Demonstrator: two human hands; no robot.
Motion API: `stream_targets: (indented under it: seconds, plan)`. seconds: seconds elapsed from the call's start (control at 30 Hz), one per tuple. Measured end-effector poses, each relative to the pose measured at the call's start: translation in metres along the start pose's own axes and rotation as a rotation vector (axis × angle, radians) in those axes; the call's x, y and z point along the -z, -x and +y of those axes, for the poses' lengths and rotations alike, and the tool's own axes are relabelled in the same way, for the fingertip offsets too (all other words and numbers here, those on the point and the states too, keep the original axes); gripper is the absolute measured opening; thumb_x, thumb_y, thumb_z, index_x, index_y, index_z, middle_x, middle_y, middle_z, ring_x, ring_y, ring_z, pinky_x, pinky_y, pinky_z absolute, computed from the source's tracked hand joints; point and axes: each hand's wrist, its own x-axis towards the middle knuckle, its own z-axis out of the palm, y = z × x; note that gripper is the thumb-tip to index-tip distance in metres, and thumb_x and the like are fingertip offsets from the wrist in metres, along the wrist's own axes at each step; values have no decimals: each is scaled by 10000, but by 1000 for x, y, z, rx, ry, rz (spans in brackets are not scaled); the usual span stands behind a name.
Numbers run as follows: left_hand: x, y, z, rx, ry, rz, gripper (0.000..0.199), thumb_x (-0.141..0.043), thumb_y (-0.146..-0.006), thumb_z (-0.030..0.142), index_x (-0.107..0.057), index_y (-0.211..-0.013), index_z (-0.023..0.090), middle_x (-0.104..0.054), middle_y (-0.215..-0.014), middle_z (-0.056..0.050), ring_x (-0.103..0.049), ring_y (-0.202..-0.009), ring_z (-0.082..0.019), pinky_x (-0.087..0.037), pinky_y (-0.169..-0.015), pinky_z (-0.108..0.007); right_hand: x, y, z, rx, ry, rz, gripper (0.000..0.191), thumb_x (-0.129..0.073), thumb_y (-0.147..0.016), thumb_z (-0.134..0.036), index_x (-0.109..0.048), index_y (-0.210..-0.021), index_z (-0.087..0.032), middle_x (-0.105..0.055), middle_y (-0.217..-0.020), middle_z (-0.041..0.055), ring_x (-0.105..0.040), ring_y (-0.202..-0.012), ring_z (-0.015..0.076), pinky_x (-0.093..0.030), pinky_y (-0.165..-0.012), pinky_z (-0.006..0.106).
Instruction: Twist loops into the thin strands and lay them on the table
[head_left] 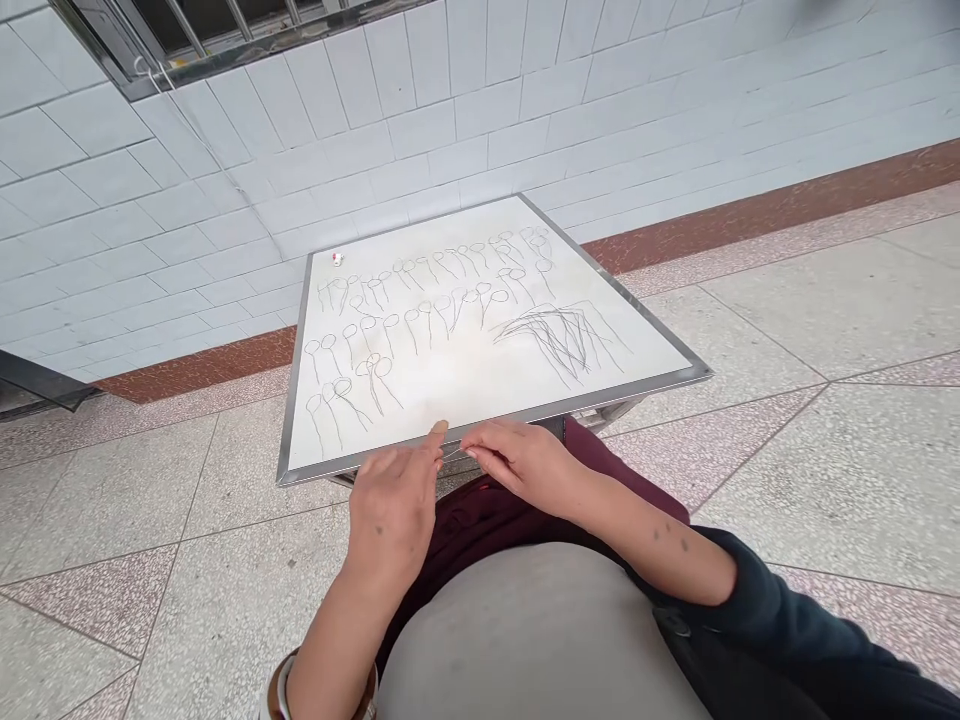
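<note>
Just over the near edge of a white square table [442, 385], my two hands are close together. A thin, pale-looking wire-like strand [451, 453] spans the small gap between them. My right hand [525, 462] pinches one end between thumb and forefinger. My left hand [396, 500] has its fingers curled at the other end, with the thumb sticking up; its grip is partly hidden. Rows of thin dark looped strands [427, 310], each a ring with a tail, lie across the tabletop. A heap of unlooped strands [559, 335] lies at the right.
A small white-and-red object [337, 259] sits at the table's far left corner. Behind the table stands a white tiled wall [465, 130] with a barred window [225, 25]. My legs in dark red trousers [622, 460] are at the near edge, over a terrazzo floor [255, 570].
</note>
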Motion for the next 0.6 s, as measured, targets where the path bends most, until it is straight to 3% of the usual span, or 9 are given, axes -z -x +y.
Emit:
stream_targets:
  seconds: [0.17,0.33,0.6]
  plan:
    - [-18,-4,10,-43,-55,67,439,-410,-971,168,-490,-1398,234,-731,-864,-42,-625,-736,-164,-475,-754,-297,-4,0,-3,-30,37,26,189,-427,-963,-188,-588,-1063,-182,-675,-868,55,-616,-775,162,-481,-698,275]
    - [-24,-7,12,47,61,58,434,-396,-979,193,-472,-1400,262,-742,-1033,-25,-666,-873,-163,-492,-771,-282,-10,0,-3,-83,80,107,161,-452,-905,-152,-603,-958,-171,-633,-742,30,-569,-650,141,-436,-609,241]
    - [-23,-15,23,191,143,46,404,-452,-947,177,-522,-1341,237,-758,-1021,-5,-688,-882,-177,-502,-751,-305,-17,-1,-5,-177,84,199,113,-472,-849,-156,-567,-796,-188,-570,-625,-14,-485,-538,107,-356,-532,206]
